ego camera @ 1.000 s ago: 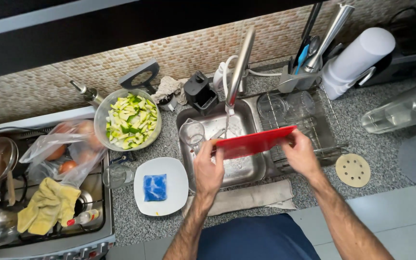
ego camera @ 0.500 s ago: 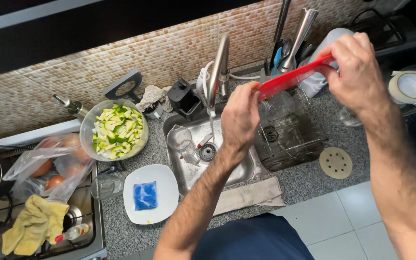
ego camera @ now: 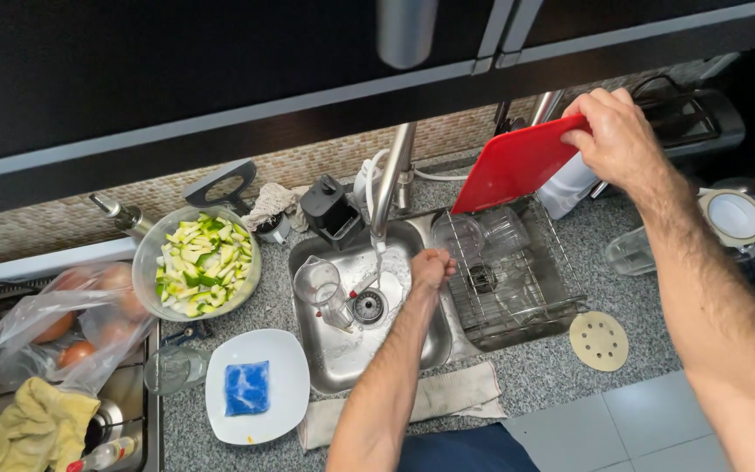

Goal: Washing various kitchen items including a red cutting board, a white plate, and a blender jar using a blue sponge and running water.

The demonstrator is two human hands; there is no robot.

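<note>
Putting washed red board [ego camera: 517, 163] away: right hand [ego camera: 619, 140] fingers clamping it at 1 o'clock above rack [ego camera: 561, 288]; left hand [ego camera: 430, 267] empty, loosely curled in sink [ego camera: 325, 367].

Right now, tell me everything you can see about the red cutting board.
The red cutting board is a thin, flat, plain sheet that looks like plastic, with rounded corners. The right hand grips its upper right edge, holding it tilted in the air above the wire dish rack, beside the faucet. Nothing else touches it.
</note>
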